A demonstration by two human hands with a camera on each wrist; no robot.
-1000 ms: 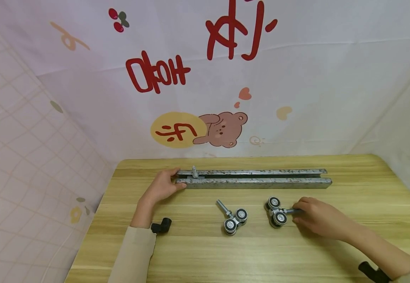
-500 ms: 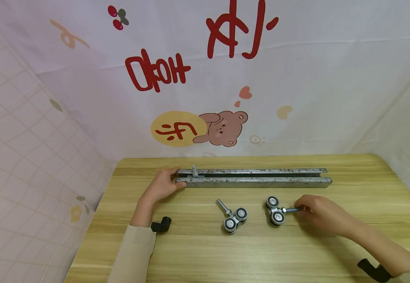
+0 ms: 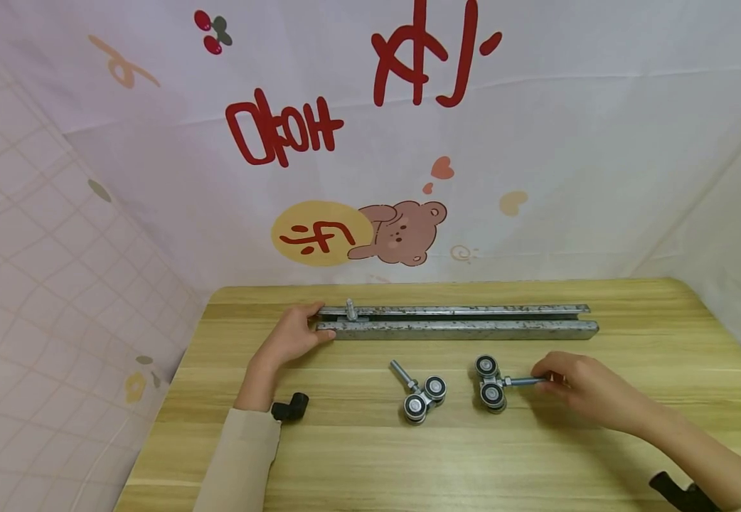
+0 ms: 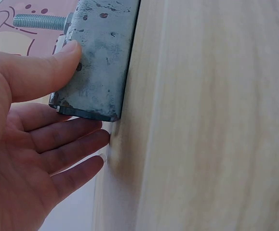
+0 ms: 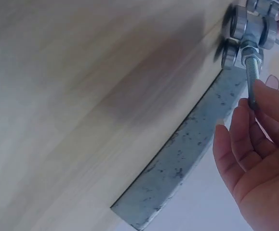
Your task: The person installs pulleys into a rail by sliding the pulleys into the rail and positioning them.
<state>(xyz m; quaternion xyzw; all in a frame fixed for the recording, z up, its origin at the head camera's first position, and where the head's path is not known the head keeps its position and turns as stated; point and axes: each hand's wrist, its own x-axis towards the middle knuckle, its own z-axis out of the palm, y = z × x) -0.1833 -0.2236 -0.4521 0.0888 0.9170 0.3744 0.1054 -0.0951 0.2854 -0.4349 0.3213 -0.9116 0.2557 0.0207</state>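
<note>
In the head view a long, speckled grey steel rail [image 3: 473,331] with an open slot on top lies along the back of the table. My left hand [image 3: 289,336] pinches its left end, thumb on the front face. The left wrist view shows that thumb on the rail [image 4: 100,48], the other fingers fairly straight. A threaded bolt [image 3: 350,310] sticks up from the slot near this end. My right hand [image 3: 582,387] pinches the bolt end of a roller trolley [image 3: 491,393], its wheels pointing left. The right wrist view shows fingertips and thumb on that bolt [image 5: 252,79].
A second roller trolley [image 3: 416,407] lies between the hands, its bolt angled up and left. The wooden table [image 3: 358,469] meets a printed cloth backdrop [image 3: 537,142] behind the rail. Black wrist mounts [image 3: 290,407] sit on the wrists.
The right hand's roller trolley has turned slightly, so its bolt lies more level, and its wheels have shifted a little left. My left hand and the rail stay in place.
</note>
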